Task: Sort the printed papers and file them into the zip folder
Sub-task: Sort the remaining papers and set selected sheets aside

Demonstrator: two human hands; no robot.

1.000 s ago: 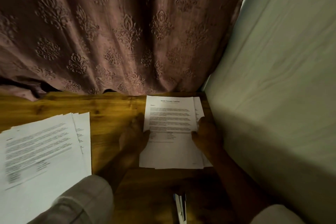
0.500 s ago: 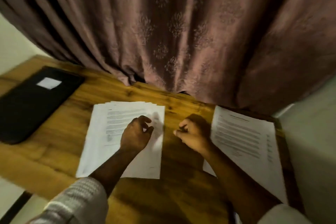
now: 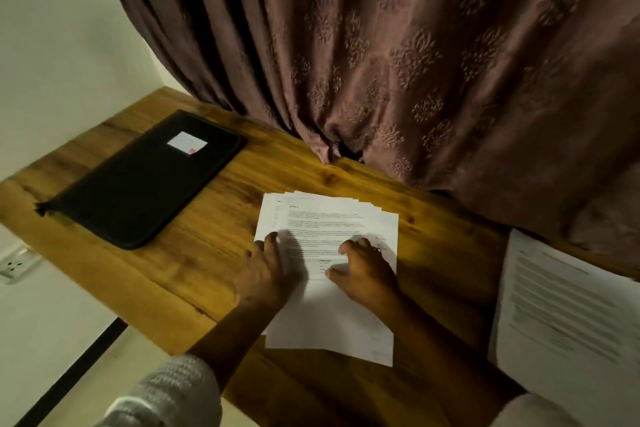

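We see a fanned stack of printed papers (image 3: pixel 329 229) lying flat at the middle of the grained wooden table (image 3: pixel 194 246), thin white sheets with offset top edges. The left hand (image 3: pixel 266 274) rests palm-down on the stack's left edge, fingers spread, gripping nothing. The right hand (image 3: pixel 363 270) presses the stack with curled fingers; we cannot tell whether it pinches a sheet. Left of the stack lies the black zip folder (image 3: pixel 138 180), closed, rounded corners. Right of the stack, a second paper pile (image 3: pixel 561 308) is cut off. An embossed curtain (image 3: pixel 381 62) hangs behind.
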